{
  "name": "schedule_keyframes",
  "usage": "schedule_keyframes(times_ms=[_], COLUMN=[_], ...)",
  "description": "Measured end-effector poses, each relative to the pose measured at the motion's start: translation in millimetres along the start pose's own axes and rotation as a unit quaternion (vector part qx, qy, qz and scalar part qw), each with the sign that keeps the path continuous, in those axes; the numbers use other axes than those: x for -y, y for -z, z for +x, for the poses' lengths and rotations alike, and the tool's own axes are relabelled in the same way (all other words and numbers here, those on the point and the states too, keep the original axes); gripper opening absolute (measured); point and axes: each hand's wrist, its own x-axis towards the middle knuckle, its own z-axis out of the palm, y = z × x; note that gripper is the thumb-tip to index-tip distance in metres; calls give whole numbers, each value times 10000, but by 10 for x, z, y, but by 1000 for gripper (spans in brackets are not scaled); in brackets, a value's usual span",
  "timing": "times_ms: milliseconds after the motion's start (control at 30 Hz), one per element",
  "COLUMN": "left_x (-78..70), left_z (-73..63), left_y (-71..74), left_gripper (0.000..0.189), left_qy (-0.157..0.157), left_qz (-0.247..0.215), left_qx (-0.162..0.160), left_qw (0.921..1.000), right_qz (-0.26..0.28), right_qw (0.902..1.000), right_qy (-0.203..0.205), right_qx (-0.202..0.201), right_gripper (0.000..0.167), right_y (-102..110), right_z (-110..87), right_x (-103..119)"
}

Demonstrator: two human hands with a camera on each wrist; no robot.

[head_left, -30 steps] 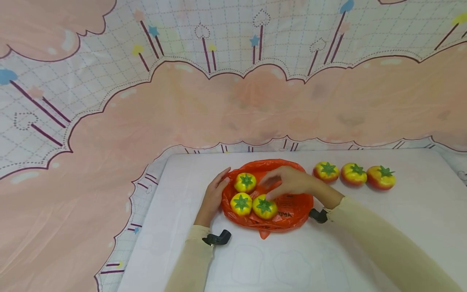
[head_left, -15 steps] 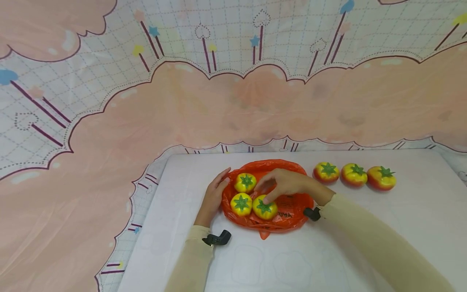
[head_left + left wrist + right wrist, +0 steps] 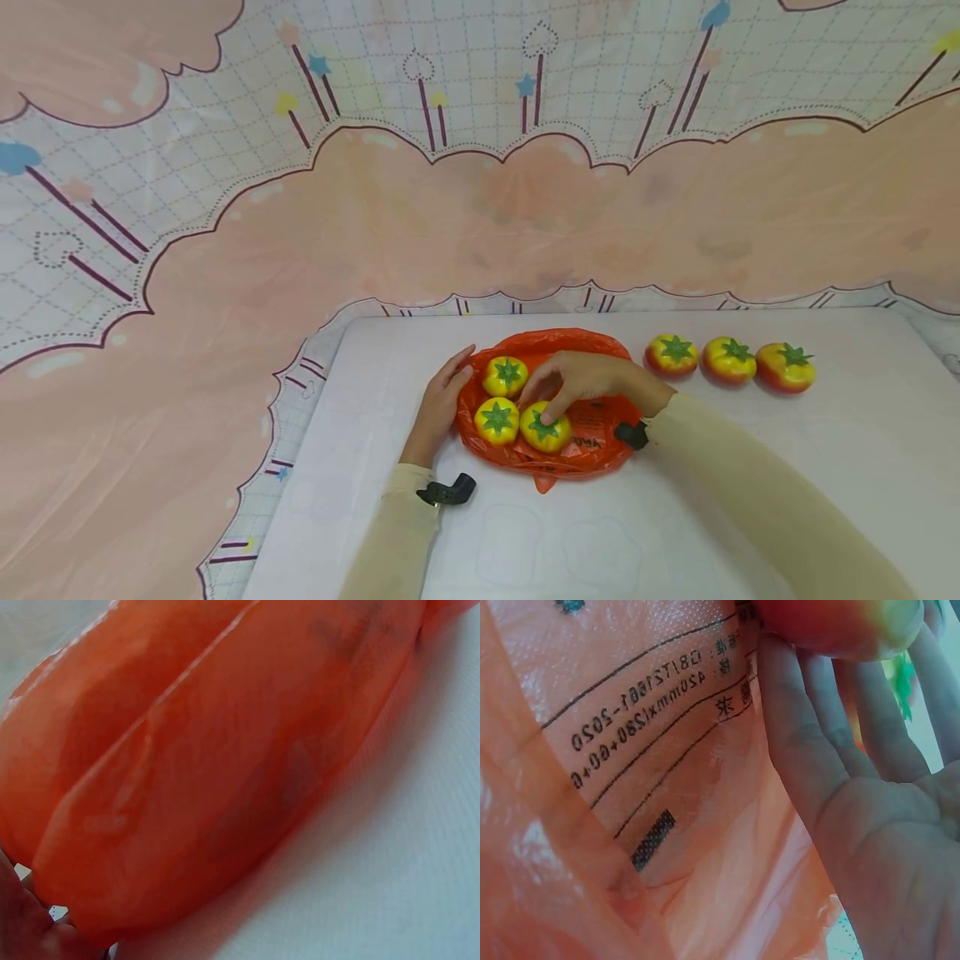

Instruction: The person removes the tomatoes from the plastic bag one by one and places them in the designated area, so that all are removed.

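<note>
Three yellow-and-red toy tomatoes with green star-shaped leaves lie in an orange-red plastic bag (image 3: 615, 408): a back tomato (image 3: 506, 377), a front-left tomato (image 3: 497, 420) and a front-right tomato (image 3: 546, 427). My right hand (image 3: 592, 375) reaches into the bag and grips the front-right one, thumb on top, fingers at its far side. In the right wrist view, the fingers (image 3: 802, 720) touch the underside of that red-yellow fruit (image 3: 847, 622). My left hand (image 3: 437, 408) rests against the bag's left rim with fingers extended; only part of it shows in the left wrist view.
Three more toy tomatoes (image 3: 729, 361) stand in a row on the white table (image 3: 787, 467), right of the bag and behind the right forearm. A patterned pink-and-white cloth (image 3: 480, 217) hangs behind the table. Each wrist carries a black camera (image 3: 447, 489).
My right hand has moved slightly left and closed its thumb and fingers around the front-right tomato. The left hand and the bag have stayed where they were.
</note>
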Motion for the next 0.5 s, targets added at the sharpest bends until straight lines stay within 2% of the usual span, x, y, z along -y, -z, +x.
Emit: schedule_keyframes(times_ms=[500], left_x=[27], left_z=[4], left_y=[5], left_gripper=[52], left_qy=[64], left_qz=[-54], left_qx=[22], left_qw=[10000], right_qz=[245], right_qw=[9992], right_qy=[-303], right_qx=[40], right_gripper=[34], right_y=[-1], right_z=[55], right_x=[-68])
